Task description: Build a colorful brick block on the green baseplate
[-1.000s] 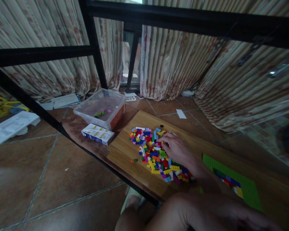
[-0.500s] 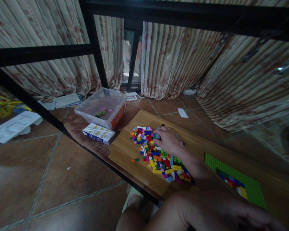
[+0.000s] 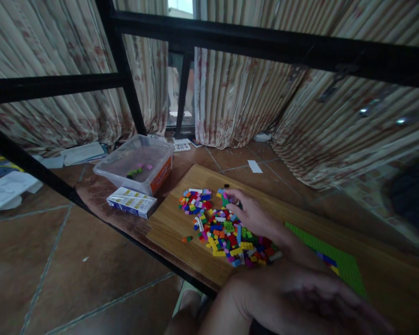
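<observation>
My right hand point(image 3: 247, 210) reaches left over the far side of a pile of small toy building bricks point(image 3: 226, 230) on a wooden board point(image 3: 174, 228). Thumb and forefinger are apart, with several green and blue bricks point(image 3: 225, 197) at their tips; I see none firmly gripped. What lies under the palm is hidden. Large in the foreground, my left hand point(image 3: 307, 298) stretches rightward with loosely curved, parted fingers and nothing visible in it. Beyond it lies a green baseplate point(image 3: 345, 265), partly covered by my arms, with blue and yellow bricks point(image 3: 328, 263) on it.
A clear plastic tub point(image 3: 125, 160) with a few bricks inside stands at the board's far left, behind a small carton point(image 3: 131, 202). Black metal frame bars point(image 3: 209, 35) cross in front. Curtains point(image 3: 240, 97) hang behind; paper point(image 3: 254, 166) lies on the tiled floor.
My right hand has drawn back slightly from the bricks, and a gap now shows between the left cluster and those at its fingertips. My left hand's fingers look more curved. The camera view has shifted.
</observation>
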A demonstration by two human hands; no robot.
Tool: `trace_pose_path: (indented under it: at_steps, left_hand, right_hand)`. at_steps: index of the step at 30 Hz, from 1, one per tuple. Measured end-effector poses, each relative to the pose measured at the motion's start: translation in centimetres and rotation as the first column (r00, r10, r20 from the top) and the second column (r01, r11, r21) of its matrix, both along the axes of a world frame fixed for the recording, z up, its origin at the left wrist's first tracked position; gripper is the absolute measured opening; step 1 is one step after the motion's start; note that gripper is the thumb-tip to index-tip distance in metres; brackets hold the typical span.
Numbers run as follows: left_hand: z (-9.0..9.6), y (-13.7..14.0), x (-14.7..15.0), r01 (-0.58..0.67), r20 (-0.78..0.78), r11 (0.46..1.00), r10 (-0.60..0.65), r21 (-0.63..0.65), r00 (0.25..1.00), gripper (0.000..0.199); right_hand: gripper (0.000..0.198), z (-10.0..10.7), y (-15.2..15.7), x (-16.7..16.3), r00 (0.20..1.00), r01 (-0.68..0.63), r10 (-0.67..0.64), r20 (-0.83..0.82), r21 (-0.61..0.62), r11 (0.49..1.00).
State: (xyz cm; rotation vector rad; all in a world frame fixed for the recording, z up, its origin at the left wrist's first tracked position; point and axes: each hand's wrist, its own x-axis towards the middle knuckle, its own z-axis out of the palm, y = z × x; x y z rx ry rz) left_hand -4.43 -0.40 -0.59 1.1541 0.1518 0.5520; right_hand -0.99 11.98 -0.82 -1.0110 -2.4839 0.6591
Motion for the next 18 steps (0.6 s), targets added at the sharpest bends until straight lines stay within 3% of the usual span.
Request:
trace_pose_path:
  at_steps: [3,5,6,8,9,10,11,15,18]
  left_hand:
    - [1.7,0.2,-2.6,-0.264,0.063,0.957,0.273,-0.123,0.960,0.051]
    - [2.5,0.6,-4.2,-0.484,-0.014,0.854,0.491,-0.192,0.871,0.038]
    - [2.5,0.8,-4.8,-0.595,-0.090,0.777,0.590,-0.205,0.802,0.035]
    - [2.2,1.4,-5.2,-0.793,-0.223,0.569,0.762,-0.219,0.608,0.036]
    - [1.9,1.6,-5.0,-0.862,-0.303,0.462,0.807,-0.209,0.507,0.037]
    - [1.5,1.7,-4.6,-0.890,-0.359,0.404,0.815,-0.210,0.455,0.038]
    - [1.2,1.7,-4.1,-0.887,-0.391,0.394,0.797,-0.240,0.460,0.040]
    - [0.4,1.3,-1.9,-0.749,-0.339,0.482,0.684,-0.454,0.646,0.046]
    - [0.0,1.5,-1.1,-0.745,-0.321,0.468,0.697,-0.475,0.642,0.043]
  right_hand:
    - [0.036,0.4,-1.8,3.3,0.980,0.057,-0.083,-0.181,-0.144,0.988]
    - [0.036,0.8,-3.3,5.5,0.953,0.079,-0.135,-0.272,-0.209,0.975]
    - [0.036,1.0,-4.2,6.4,0.935,0.094,-0.165,-0.314,-0.230,0.969]
    - [0.035,1.3,-6.1,7.9,0.893,0.135,-0.232,-0.386,-0.263,0.955]
    - [0.034,1.3,-7.2,8.4,0.868,0.157,-0.266,-0.420,-0.276,0.948]
    - [0.034,1.2,-8.2,8.8,0.845,0.175,-0.295,-0.445,-0.291,0.941]
    - [0.034,1.0,-9.2,9.0,0.828,0.186,-0.316,-0.462,-0.305,0.934]
    - [0.035,-0.2,-11.8,9.3,0.781,0.236,-0.378,-0.497,-0.326,0.916]
    - [0.036,-0.8,-11.9,9.8,0.758,0.264,-0.400,-0.515,-0.319,0.910]
